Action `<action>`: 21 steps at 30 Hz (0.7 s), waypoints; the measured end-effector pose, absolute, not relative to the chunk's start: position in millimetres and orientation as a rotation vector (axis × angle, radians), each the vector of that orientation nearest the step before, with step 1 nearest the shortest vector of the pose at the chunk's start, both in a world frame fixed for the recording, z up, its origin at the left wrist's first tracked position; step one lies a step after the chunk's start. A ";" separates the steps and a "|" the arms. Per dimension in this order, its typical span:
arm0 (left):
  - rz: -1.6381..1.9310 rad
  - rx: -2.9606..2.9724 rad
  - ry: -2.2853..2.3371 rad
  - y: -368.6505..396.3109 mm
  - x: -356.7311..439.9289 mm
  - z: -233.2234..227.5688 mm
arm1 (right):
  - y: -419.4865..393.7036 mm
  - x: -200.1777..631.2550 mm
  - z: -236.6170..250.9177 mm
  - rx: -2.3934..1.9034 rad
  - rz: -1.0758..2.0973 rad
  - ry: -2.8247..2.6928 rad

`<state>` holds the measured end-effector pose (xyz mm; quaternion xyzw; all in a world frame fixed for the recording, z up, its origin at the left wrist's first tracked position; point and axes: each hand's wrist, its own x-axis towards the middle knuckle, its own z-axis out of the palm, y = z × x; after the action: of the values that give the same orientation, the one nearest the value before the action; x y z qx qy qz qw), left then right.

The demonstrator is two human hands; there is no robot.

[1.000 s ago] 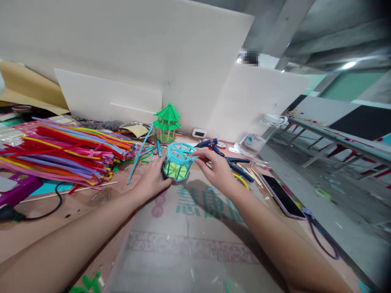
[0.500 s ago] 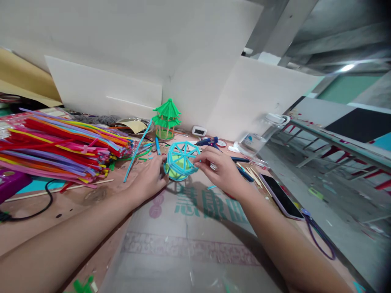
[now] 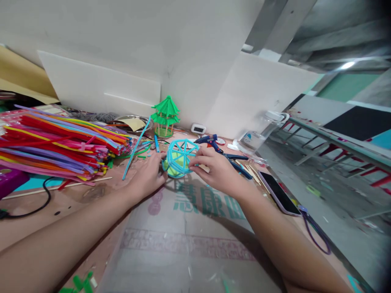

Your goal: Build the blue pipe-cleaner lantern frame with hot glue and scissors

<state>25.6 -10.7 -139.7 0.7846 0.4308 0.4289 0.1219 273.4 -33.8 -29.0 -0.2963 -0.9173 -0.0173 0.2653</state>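
A round, wheel-like frame of light-blue pipe cleaners (image 3: 177, 156), with a yellow-green disc showing inside it, is held tilted above the printed cardboard. My left hand (image 3: 149, 174) is closed on its left edge. At its right side, my right hand (image 3: 216, 170) has thumb and fingers pinched together against the blue rim; anything small between the fingertips is hidden. Just behind the frame lies a blue glue gun (image 3: 207, 139). A green two-tiered pagoda model (image 3: 166, 116) stands behind to the left.
A big bundle of colourful pipe cleaners (image 3: 58, 142) covers the left side. To the right are pliers (image 3: 241, 167), thin wooden sticks (image 3: 253, 176), a phone (image 3: 279, 193) and a clear plastic jug (image 3: 258, 132). A small white digital clock (image 3: 198, 128) stands against the white board.
My right hand's fingertips have shifted slightly left and down along the blue frame's rim. The left hand keeps its hold, and the whole view has moved a little.
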 end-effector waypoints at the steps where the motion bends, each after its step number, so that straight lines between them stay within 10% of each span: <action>1: 1.231 2.314 1.263 -10.9 25.1 -139.0 | -34.6 273.0 -28.6 -0.804 -0.057 -2.490; 21: 1.191 2.542 1.336 -17.7 24.3 -132.7 | -47.2 266.2 -22.1 -0.800 0.090 -2.469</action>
<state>24.3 -17.7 -132.7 0.8176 0.4297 0.3830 0.0166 266.2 -47.2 -22.1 -0.2968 -0.9156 0.0335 0.2691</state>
